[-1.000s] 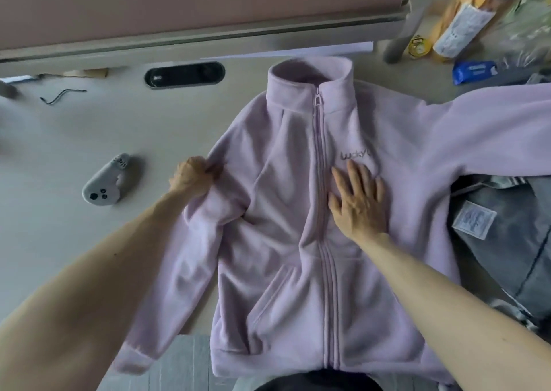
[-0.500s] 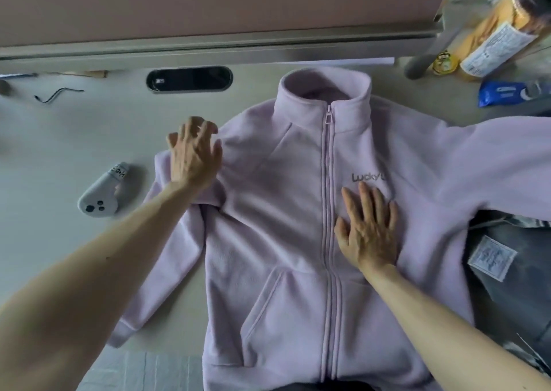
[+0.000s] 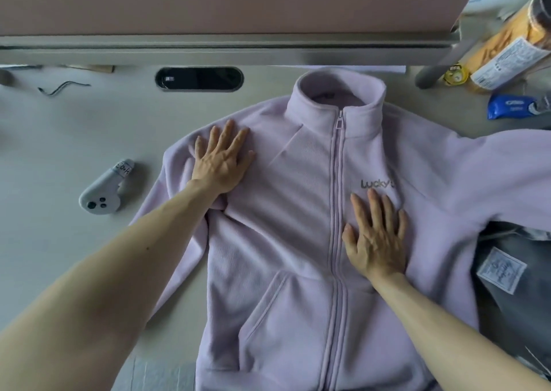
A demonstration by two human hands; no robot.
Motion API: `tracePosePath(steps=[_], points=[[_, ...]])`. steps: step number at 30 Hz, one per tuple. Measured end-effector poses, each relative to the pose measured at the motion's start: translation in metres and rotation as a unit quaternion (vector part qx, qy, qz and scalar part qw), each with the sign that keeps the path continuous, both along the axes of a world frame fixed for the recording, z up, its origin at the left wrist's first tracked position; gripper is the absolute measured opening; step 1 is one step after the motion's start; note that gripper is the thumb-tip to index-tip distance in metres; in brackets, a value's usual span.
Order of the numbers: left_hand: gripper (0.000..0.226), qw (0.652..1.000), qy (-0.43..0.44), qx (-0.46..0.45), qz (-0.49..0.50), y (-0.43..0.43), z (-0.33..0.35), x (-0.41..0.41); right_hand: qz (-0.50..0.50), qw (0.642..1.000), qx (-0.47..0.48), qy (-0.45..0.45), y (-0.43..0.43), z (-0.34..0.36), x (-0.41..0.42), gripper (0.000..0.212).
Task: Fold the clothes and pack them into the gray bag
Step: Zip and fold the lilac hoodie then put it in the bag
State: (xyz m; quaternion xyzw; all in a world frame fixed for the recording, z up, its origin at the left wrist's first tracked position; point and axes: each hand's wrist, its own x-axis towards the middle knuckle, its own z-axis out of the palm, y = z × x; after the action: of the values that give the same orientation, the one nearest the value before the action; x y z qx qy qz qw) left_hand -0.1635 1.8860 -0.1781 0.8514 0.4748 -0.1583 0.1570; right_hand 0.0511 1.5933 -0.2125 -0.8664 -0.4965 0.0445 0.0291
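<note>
Garment: lilac fleece jacket, front up and zipped to the collar, flat on the table; fills the centre of the view, collar at 12 o'clock, hem running out of view at 6 o'clock
Left sleeve: left sleeve turns down at the shoulder and lies along the jacket's side toward 7 o'clock, partly under the forearm; not brought across the front
Right sleeve: right sleeve stretched straight out toward 3 o'clock, unfolded
Left hand: left hand palm down on the shoulder area at 10 o'clock, fingers straight and slightly fanned, pressing the fleece, gripping nothing
Right hand: right hand palm down on the chest just beside the zip at 3 o'clock, fingertips under the printed logo, fingers straight and a little spread, gripping nothing
Bag: dark gray cloth with a white sewn label at 4 o'clock, touching the jacket's edge; probably the gray bag, though its opening is not visible, so cannot tell
Done, as judged: jacket laid out and being smoothed flat
Left, as judged: both sleeves to fold in, body to fold up, bundle to go into the bag; nothing looks packed yet
Bystanders: gray handheld controller at 9 o'clock, cable slot at 11 o'clock, yellow jar and blue packet at 2 o'clock
</note>
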Motion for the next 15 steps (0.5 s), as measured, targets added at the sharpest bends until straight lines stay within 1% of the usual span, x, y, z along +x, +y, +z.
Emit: tracePosePath(steps=[2, 4, 6, 8, 10, 12, 15], points=[[0.063, 0.998, -0.044, 0.049, -0.014, -0.009, 0.013, -0.022, 0.002, 1.000, -0.006, 0.002, 0.001, 0.001, 0.000, 0.066], [0.062, 0.991, -0.094, 0.089, 0.013, -0.021, 0.026, -0.054, 0.004, 1.000, -0.017, -0.003, 0.001, 0.002, 0.000, 0.066], [0.060, 0.984, -0.116, 0.116, 0.070, -0.032, 0.037, -0.095, 0.004, 1.000, -0.020, -0.005, 0.002, 0.003, -0.004, 0.066], [0.061, 0.974, -0.116, 0.120, 0.151, -0.043, 0.042, -0.132, -0.004, 1.000, -0.025, -0.007, 0.001, 0.004, -0.002, 0.064], [0.061, 0.965, -0.086, 0.099, 0.228, -0.056, 0.046, -0.181, -0.024, 0.999, -0.023, 0.004, 0.007, 0.007, -0.009, 0.062], [0.063, 0.957, -0.039, 0.036, 0.286, -0.069, 0.046, -0.230, -0.056, 0.998, -0.012, 0.028, 0.020, 0.011, -0.021, 0.060], [0.080, 0.949, 0.043, -0.058, 0.308, -0.085, 0.048, -0.286, -0.047, 0.995, 0.028, 0.079, 0.051, 0.030, -0.058, 0.063]])
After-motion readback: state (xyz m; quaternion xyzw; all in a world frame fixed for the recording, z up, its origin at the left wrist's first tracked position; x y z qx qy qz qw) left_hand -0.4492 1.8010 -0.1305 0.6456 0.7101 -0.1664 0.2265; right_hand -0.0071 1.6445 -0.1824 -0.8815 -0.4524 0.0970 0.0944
